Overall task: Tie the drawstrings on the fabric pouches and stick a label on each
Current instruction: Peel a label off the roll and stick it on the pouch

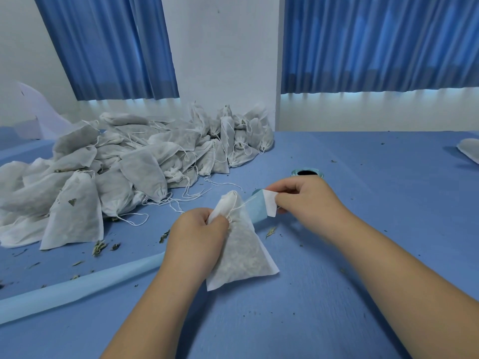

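Left-hand grip (197, 235): curled round the gathered neck of the white, herb-filled nonwoven fabric pouch (243, 251), at the middle of the blue-covered bench (368, 224).
Right-hand grip (305, 198): pinching the small white rectangular paper label (269, 203), one o'clock of the pouch, half off its pale-blue slick backing strip (256, 209).
Advice: peel low; probably best pressed on the pouch's flat, taut side.
Texture: pouch matte, limp, lumpy; thin white drawstring (239, 206) cord.

thin matt cloth pouch (243, 244), paper label (269, 203)

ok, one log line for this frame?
step: labelling | left hand: grips pouch neck | right hand: pinches label at strip end | pile: back left
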`<state>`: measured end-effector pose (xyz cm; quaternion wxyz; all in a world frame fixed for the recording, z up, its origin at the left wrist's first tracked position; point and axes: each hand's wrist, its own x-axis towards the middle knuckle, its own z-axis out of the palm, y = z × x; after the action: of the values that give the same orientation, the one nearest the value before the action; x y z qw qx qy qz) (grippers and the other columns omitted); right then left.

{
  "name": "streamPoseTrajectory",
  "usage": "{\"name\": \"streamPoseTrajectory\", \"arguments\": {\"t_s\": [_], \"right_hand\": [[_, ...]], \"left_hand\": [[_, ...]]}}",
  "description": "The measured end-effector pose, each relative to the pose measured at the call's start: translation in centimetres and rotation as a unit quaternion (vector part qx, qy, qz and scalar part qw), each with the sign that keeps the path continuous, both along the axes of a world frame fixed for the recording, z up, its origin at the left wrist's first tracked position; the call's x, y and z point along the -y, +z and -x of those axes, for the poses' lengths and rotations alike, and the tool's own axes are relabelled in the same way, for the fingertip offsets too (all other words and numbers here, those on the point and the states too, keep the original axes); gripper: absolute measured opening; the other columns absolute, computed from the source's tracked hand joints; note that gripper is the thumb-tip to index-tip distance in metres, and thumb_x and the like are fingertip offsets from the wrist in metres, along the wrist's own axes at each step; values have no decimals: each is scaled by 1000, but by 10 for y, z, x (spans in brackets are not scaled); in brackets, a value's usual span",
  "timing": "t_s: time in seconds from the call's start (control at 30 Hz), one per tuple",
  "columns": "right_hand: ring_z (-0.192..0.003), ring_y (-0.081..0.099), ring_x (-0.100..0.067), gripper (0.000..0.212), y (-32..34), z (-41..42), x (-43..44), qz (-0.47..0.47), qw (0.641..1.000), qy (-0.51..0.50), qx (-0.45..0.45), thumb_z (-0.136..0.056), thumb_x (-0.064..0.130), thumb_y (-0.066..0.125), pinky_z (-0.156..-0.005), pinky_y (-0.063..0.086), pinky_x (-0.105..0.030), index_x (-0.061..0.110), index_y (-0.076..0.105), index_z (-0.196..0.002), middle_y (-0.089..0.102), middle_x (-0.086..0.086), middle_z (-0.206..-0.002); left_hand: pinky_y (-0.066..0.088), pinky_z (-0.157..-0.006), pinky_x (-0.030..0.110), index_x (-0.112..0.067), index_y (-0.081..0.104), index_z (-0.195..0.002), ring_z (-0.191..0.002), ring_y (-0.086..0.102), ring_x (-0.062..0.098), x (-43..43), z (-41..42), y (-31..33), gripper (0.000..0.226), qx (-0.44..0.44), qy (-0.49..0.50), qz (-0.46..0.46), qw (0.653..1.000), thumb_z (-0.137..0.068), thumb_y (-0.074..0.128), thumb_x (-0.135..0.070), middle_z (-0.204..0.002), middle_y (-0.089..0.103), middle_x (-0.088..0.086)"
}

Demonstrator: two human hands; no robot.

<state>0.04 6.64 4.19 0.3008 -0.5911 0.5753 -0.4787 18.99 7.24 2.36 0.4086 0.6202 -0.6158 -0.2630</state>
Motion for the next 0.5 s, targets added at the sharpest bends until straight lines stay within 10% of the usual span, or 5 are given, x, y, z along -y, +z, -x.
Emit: {"name": "streamPoseTrajectory", "arguments": {"t_s": [0.3, 0.5], "right_hand": [[-56, 65, -6, 32, 1, 12, 0, 6, 998, -41, 40, -80, -2, 54, -57, 53, -15, 21, 73, -68, 72, 8, -66], [-59, 59, -12, 29, 3, 23, 0, 6, 994, -81, 77, -82, 0, 51, -66, 57, -33, 15, 74, -75, 70, -3, -69]], "left_hand": [[32, -56, 30, 1, 64, -83, -57, 41, 20, 4, -3, -2, 22, -13, 22, -2, 1000, -85, 54, -18, -61, 48, 3], [32, -53, 29, -4, 63, -77, -53, 40, 15, 2, -5, -3, 20, -17, 18, 32, 999, -86, 56, -21, -56, 46, -3]]}}
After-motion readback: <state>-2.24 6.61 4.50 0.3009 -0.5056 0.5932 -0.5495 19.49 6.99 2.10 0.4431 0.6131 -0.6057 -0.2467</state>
